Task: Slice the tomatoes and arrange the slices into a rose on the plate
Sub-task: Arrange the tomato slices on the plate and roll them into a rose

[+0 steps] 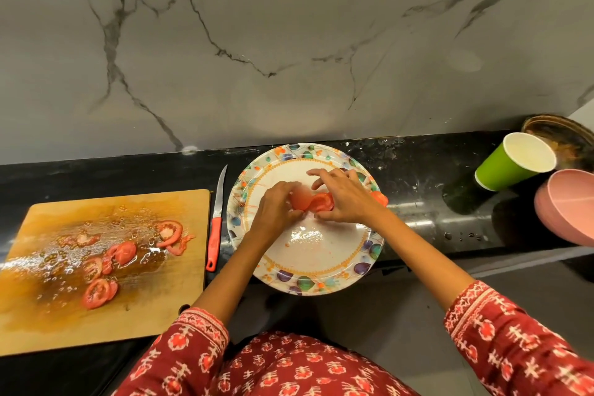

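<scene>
A round plate (308, 254) with a colourful patterned rim sits on the black counter in the middle. Over its centre, my left hand (276, 209) and my right hand (345, 198) both pinch a small cluster of tomato slices (313, 201) between their fingertips. Another red piece (381, 198) peeks out by my right wrist at the plate's rim. Several more tomato slices (123, 252) lie on the wet wooden cutting board (180, 299) to the left. A knife (217, 219) with a red handle rests between board and plate, blade pointing away from me.
A green paper cup (511, 162) stands at the right, a pink bowl (565, 209) next to it and a dark round dish (565, 135) behind. A marble wall rises at the back of the narrow counter. The board is covered in tomato juice and seeds.
</scene>
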A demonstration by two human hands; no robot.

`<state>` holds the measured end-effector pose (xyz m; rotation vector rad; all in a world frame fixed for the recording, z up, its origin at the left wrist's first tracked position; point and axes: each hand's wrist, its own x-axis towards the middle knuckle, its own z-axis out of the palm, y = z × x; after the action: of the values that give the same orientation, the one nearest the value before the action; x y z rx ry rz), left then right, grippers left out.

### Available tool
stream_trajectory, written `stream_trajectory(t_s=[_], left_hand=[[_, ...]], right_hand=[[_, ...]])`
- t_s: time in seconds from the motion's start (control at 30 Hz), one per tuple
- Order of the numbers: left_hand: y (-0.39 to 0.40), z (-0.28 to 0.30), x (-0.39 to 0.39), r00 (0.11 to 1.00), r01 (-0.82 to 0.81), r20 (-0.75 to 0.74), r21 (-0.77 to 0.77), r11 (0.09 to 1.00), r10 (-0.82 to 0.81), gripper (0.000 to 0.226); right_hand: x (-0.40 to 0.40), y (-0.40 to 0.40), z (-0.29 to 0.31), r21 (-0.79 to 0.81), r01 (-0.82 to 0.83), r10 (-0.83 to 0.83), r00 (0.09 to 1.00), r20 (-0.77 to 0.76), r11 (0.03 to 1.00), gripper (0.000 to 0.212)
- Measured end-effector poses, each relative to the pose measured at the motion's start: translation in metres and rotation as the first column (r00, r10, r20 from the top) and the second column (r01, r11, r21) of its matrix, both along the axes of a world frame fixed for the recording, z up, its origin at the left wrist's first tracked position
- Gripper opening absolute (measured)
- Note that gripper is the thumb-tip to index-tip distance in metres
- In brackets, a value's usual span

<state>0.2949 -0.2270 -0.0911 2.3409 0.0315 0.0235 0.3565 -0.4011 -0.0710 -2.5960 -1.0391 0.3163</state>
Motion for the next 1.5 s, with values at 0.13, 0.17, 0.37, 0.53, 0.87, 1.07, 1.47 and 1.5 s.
stream_trajectory(t_s=[0.13, 0.17, 0.37, 0.53, 0.87, 1.07, 1.47, 1.5], left_hand=[[0.007, 0.001, 0.0, 1.0, -0.004, 0.005, -0.033, 0.999, 0.004, 0.059], [0.009, 0.001, 0.0, 1.0, -0.014, -0.001, -0.054, 0.998, 0.014, 0.059], [0.008, 0.008, -0.001, 0.995, -0.045, -0.092, -0.193, 0.98, 0.028, 0.057], [-0.001, 0.013, 0.002, 0.987, -0.063, -0.162, -0.283, 0.957, 0.017, 0.049], [0.006, 0.013, 0.002, 0.988, -0.032, -0.157, -0.202, 0.979, 0.0, 0.052], [0.001, 0.012, 0.005, 0.991, 0.017, -0.132, -0.061, 0.998, -0.025, 0.055], [0.01, 0.014, 0.004, 0.991, -0.018, -0.134, -0.106, 0.994, 0.004, 0.053], [0.01, 0.014, 0.003, 0.991, -0.017, -0.134, -0.109, 0.994, 0.002, 0.054]], right_hand=[[-0.004, 0.01, -0.005, 0.002, -0.005, 0.004, 0.999, 0.035, 1.0, 0.075], [-0.004, 0.011, -0.006, 0.004, -0.002, 0.002, 0.999, 0.034, 1.0, 0.074], [-0.005, 0.012, -0.005, 0.082, 0.032, -0.031, 0.999, -0.02, 0.996, 0.071], [-0.004, 0.011, 0.0, 0.122, 0.059, -0.048, 0.994, -0.094, 0.991, 0.07], [-0.004, 0.008, 0.001, 0.105, 0.05, -0.046, 0.998, -0.046, 0.993, 0.053], [-0.002, 0.004, 0.001, 0.081, 0.05, -0.048, 0.998, -0.031, 0.995, 0.064], [-0.006, 0.02, -0.005, -0.001, 0.041, -0.041, 0.999, -0.015, 0.999, 0.069], [-0.006, 0.019, -0.005, 0.008, 0.043, -0.043, 0.999, -0.023, 0.999, 0.068]])
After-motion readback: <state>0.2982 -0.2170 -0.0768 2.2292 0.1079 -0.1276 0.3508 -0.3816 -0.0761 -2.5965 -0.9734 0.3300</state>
